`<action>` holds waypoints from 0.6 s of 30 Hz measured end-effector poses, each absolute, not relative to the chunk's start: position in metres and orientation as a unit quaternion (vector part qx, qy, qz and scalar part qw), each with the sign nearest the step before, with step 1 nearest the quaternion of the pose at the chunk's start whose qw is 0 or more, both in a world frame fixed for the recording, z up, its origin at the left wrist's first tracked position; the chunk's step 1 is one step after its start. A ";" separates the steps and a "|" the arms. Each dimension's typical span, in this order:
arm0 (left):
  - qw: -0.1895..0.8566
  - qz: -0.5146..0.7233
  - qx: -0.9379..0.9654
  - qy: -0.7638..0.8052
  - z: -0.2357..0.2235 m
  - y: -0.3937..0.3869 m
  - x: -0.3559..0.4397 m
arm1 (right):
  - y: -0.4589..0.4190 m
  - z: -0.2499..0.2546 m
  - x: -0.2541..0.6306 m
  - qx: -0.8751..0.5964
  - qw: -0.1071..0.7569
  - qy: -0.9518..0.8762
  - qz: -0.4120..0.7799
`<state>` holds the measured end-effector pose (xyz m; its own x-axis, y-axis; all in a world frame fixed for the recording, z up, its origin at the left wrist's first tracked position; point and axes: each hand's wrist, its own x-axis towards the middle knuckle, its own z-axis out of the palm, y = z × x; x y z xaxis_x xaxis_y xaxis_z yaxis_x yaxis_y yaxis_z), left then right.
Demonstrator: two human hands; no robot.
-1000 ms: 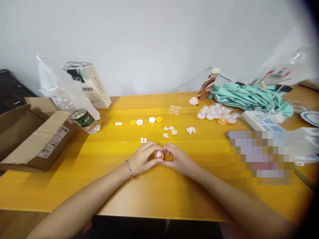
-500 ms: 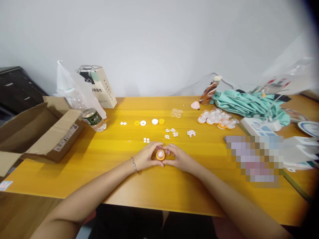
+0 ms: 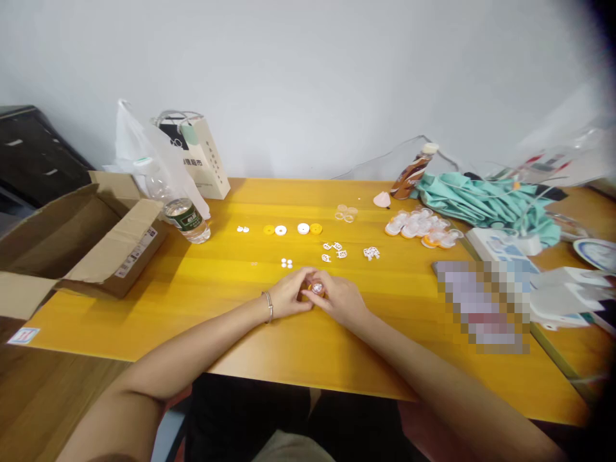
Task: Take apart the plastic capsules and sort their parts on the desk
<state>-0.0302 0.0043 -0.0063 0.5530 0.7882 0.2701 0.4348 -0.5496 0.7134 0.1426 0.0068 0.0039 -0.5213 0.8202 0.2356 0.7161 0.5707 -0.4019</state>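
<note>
My left hand (image 3: 290, 296) and my right hand (image 3: 339, 299) meet at the middle of the yellow table (image 3: 231, 282), fingers curled round a small round orange and clear part (image 3: 316, 289) held between them. A bracelet sits on my left wrist. Just beyond the hands lie tiny white discs (image 3: 287, 263), white cut-out pieces (image 3: 333, 251) and yellow and white rings (image 3: 292, 229). A heap of assembled clear and orange parts (image 3: 422, 228) lies at the right.
An open cardboard box (image 3: 72, 240) stands at the left, with a water bottle (image 3: 178, 205), plastic bag and paper bag (image 3: 206, 160) behind. A brown bottle (image 3: 412, 172), teal cloth (image 3: 486, 199), papers and a plate (image 3: 597, 250) crowd the right side.
Both hands have closed tighter round the small part and cover more of it. The camera has drawn back and tilted, showing more of my arms and the table's front edge.
</note>
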 end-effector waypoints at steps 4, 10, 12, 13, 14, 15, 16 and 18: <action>0.333 0.308 0.816 0.359 -0.005 0.006 -0.031 | 0.007 0.012 0.145 -0.358 0.212 -0.904 0.102; 0.362 0.299 0.809 0.354 -0.007 0.007 -0.032 | 0.010 0.032 0.141 -0.430 0.124 -0.894 -0.005; 0.356 0.300 0.810 0.356 -0.007 0.007 -0.032 | 0.011 0.042 0.138 -0.416 0.072 -0.907 -0.005; 0.351 0.304 0.810 0.358 -0.006 0.007 -0.032 | 0.011 0.046 0.137 -0.389 0.065 -0.919 0.006; 0.345 0.307 0.811 0.359 -0.006 0.007 -0.032 | 0.011 0.050 0.136 -0.359 0.071 -0.930 0.022; 0.342 0.309 0.811 0.360 -0.006 0.007 -0.033 | 0.012 0.052 0.136 -0.338 0.084 -0.936 0.037; 0.342 0.310 0.811 0.359 -0.007 0.008 -0.033 | 0.012 0.053 0.136 -0.336 0.097 -0.936 0.047; 0.349 0.307 0.811 0.355 -0.007 0.008 -0.033 | 0.012 0.051 0.136 -0.372 0.100 -0.922 0.051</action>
